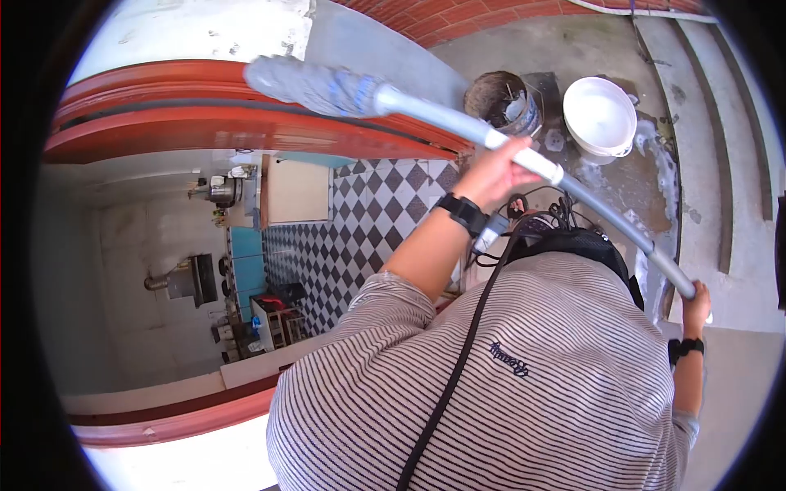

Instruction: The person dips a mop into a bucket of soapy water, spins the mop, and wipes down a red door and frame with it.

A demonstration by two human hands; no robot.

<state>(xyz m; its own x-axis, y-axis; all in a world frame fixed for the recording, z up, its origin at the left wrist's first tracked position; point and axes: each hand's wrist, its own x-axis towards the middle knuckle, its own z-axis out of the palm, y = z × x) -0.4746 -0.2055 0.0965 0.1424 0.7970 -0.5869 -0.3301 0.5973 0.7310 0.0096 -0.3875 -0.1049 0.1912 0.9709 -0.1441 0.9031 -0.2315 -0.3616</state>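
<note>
A long-handled twist mop [442,119] stretches diagonally across the view, its grey-blue strands [315,86] wound tight at the upper left. My left hand [503,169] wraps around the white section of the handle, near the middle. Down at the lower right end of the pole, my right hand [697,307] is closed around the grey grip. The strands hang in front of a red door frame [205,127], raised off the floor; whether they touch it I cannot tell.
A white bucket [599,114] stands on the wet concrete, with a dirty pail [495,96] beside it. Concrete steps [704,139] rise at the right. Through the doorway lies a checkered tile floor [368,213]. A black cable [458,368] runs down my striped shirt.
</note>
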